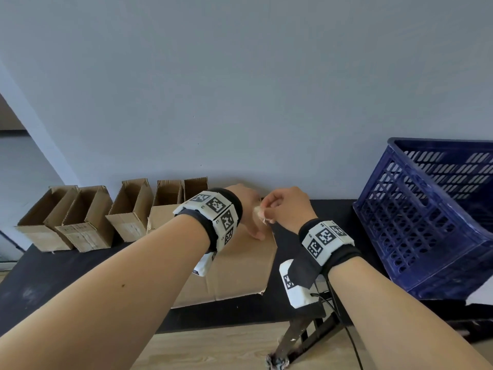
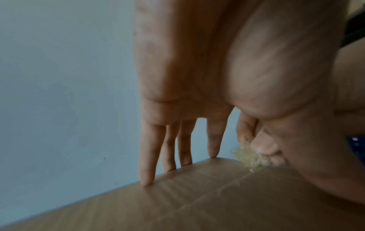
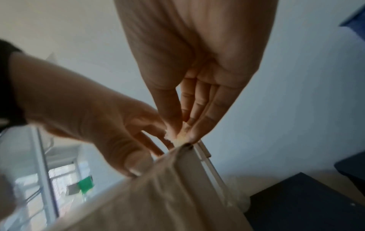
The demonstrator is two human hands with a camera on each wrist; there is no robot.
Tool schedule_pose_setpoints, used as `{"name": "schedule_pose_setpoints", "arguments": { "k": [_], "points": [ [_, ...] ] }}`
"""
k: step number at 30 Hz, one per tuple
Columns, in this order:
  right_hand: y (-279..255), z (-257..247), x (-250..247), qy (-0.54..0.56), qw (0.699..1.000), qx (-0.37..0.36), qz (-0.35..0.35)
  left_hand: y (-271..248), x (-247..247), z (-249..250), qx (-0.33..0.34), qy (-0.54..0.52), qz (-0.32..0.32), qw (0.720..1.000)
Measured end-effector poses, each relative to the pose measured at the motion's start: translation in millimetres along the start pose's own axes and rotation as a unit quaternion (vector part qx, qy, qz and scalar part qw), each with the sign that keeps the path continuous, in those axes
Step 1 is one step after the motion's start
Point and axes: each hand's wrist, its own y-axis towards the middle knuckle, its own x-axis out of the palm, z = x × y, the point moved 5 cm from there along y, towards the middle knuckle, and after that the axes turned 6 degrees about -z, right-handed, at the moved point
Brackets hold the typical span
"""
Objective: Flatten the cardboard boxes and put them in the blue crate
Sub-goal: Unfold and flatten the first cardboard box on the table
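Left hand (image 1: 246,206) spreads straight fingers (image 2: 147,175) on the cardboard box (image 1: 234,265), pinning it flat left of the blue crate (image 1: 426,217). Right hand (image 1: 289,206) pinches a crumpled wad of tape (image 2: 247,157) at the box's far edge, fingertips tight together. Best bet: keep the pin firm and peel low along the seam, so the board doesn't tear.
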Motion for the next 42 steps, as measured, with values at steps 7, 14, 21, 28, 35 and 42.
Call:
{"name": "schedule_pose_setpoints", "arguments": {
  "k": [7, 14, 21, 28, 35, 42],
  "points": [
    [9.2, 18.8, -9.6, 0.126, 0.99, 0.059, 0.004, 12.0, -4.6, 1.3, -0.041, 0.048, -0.024, 0.998],
    [15.9, 50.5, -24.7, 0.121, 0.987, 0.104, 0.031, 14.1, -1.1, -6.5, -0.04, 0.016, -0.034, 0.998],
    [22.1, 71.7, -13.2, 0.132, 0.98, 0.143, 0.032, 17.0, -1.2, -6.1, -0.031, 0.015, -0.036, 0.999],
    [29.8, 96.2, -10.5, 0.08, 0.976, 0.197, 0.038, 16.9, -2.5, -6.6, -0.031, 0.007, -0.042, 0.999],
    [36.9, 108.2, -55.1, 0.036, 0.969, 0.199, 0.144, 15.3, -3.9, -6.5, -0.026, -0.003, -0.044, 0.999],
    [36.7, 70.5, -64.1, 0.133, 0.973, 0.134, 0.132, 16.6, -3.5, -7.1, -0.022, -0.029, -0.03, 0.999]
  ]
}}
